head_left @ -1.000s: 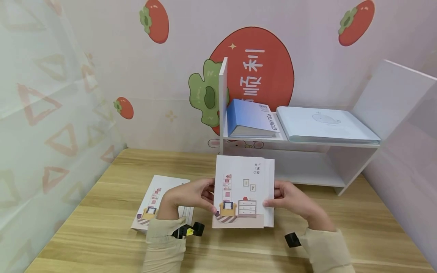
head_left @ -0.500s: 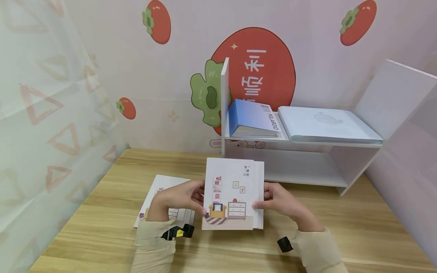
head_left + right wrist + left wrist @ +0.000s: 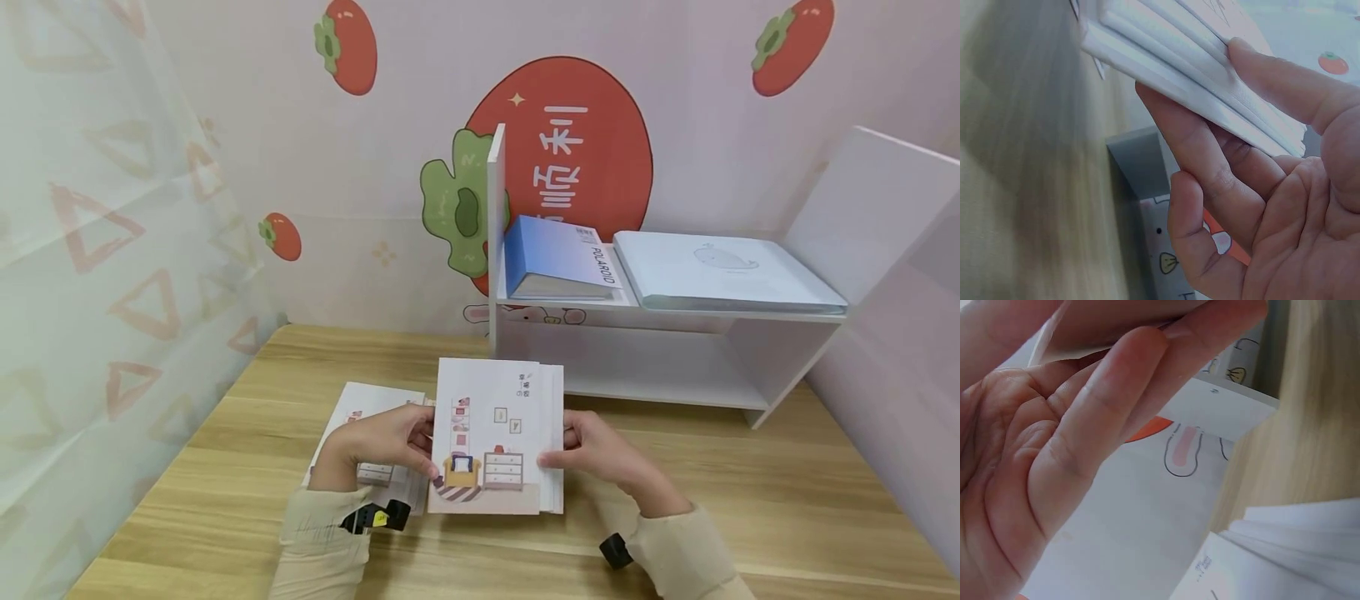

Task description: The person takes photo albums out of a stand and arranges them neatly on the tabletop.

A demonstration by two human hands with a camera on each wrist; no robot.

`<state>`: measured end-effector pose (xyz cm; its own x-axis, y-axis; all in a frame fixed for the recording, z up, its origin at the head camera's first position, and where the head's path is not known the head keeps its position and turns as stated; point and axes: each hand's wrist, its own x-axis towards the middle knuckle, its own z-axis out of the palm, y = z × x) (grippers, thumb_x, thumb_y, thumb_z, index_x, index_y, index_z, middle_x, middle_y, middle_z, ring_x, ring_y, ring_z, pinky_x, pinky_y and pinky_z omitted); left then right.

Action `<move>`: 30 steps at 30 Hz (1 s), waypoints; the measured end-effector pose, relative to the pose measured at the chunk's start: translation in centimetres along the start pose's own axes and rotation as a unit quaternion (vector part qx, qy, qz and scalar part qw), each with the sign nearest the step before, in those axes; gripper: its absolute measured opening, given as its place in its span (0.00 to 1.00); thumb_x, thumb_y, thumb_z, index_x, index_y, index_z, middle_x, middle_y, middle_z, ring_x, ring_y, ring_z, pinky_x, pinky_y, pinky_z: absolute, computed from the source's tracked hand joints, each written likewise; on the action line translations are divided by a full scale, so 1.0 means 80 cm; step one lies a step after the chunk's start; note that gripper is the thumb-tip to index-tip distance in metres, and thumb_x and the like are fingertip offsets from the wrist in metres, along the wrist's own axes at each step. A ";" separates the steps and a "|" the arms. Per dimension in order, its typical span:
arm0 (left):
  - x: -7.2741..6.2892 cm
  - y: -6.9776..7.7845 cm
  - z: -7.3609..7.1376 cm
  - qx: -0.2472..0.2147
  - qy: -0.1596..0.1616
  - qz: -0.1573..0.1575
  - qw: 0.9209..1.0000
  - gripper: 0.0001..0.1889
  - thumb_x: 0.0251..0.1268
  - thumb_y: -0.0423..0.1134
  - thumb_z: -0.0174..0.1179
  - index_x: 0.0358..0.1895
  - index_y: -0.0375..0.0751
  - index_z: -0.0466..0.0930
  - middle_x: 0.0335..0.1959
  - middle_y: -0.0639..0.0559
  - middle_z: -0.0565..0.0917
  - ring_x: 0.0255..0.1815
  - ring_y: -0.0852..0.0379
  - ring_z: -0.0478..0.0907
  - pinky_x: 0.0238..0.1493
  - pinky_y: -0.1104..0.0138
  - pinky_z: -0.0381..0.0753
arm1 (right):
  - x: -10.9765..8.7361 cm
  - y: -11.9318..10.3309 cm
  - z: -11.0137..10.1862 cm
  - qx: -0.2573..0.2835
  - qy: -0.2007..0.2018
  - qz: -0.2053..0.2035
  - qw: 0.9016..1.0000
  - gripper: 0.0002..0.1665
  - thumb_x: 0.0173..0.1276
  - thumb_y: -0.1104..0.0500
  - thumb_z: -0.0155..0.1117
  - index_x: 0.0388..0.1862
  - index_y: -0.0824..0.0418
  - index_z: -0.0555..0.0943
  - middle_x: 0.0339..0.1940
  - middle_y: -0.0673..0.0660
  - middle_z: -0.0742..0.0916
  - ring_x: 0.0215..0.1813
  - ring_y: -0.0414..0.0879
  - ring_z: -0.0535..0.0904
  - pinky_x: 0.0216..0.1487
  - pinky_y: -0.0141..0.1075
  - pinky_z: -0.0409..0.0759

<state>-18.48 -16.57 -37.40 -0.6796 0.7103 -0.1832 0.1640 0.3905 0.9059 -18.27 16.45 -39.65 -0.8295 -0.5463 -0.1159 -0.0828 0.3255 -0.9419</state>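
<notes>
Above the table, both hands hold a thick white booklet (image 3: 491, 425) whose cover shows a yellow armchair and a dresser. My left hand (image 3: 382, 437) grips its left edge, thumb at the front. At the right edge, my right hand (image 3: 603, 454) pinches it between a thumb in front and fingers behind. Several white layers of the held booklet (image 3: 1172, 59) show edge-on in the right wrist view. A similar booklet (image 3: 375, 402) lies on the table, partly hidden by the left hand. Its fanned white layers (image 3: 1297, 550) appear in the left wrist view.
A white shelf (image 3: 637, 358) stands at the back right of the wooden table (image 3: 300, 358). On its upper board lie a blue POLAROID binder (image 3: 562, 258) and a pale whale-print album (image 3: 720, 271). A patterned wall covering (image 3: 360, 183) rises behind.
Both hands have carried the held booklet left and slightly down, closer to the booklet on the table, which it now partly overlaps in view. The grip looks unchanged.
</notes>
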 end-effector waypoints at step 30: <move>-0.006 -0.023 0.006 0.000 -0.020 -0.029 0.999 0.20 0.56 0.26 0.70 0.51 0.25 0.76 0.42 0.41 0.87 0.42 0.56 0.86 0.46 0.70 0.85 | 0.000 0.020 0.037 0.017 0.001 0.034 0.999 0.23 0.60 0.65 0.73 0.52 0.74 0.77 0.32 0.62 0.90 0.31 0.42 0.85 0.32 0.38 0.84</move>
<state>-18.17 -17.37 -39.18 -0.6595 0.7089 -0.2499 0.1256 0.4318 0.8932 -16.80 14.70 -42.07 -0.8332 -0.5227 -0.1806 -0.0062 0.3355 -0.9420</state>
